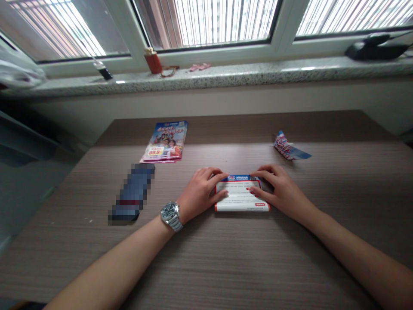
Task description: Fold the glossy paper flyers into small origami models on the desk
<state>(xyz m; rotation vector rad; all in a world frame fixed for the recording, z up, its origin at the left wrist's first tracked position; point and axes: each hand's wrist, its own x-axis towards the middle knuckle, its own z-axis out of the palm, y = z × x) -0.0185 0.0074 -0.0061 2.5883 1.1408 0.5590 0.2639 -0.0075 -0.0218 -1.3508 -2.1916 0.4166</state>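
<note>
A printed flyer [240, 196], white with a red border and a blue top strip, lies folded on the table in front of me. Its near edge looks like a fold. My left hand [201, 189] holds it by the left side, fingertips at the top corner and thumb on the printed face. At the opposite side, my right hand [282, 187] grips it the same way, with fingers by the top right corner and thumb resting on the print. A silver wristwatch [171, 215] is on my left wrist.
A stack of colourful flyers [166, 142] lies at the back left, with a dark pixelated phone-shaped object [132, 193] below it. A folded paper piece [287, 148] stands at the back right of the wooden table [226, 267]. Small items, including a red one [153, 63], sit on the stone windowsill [251, 74].
</note>
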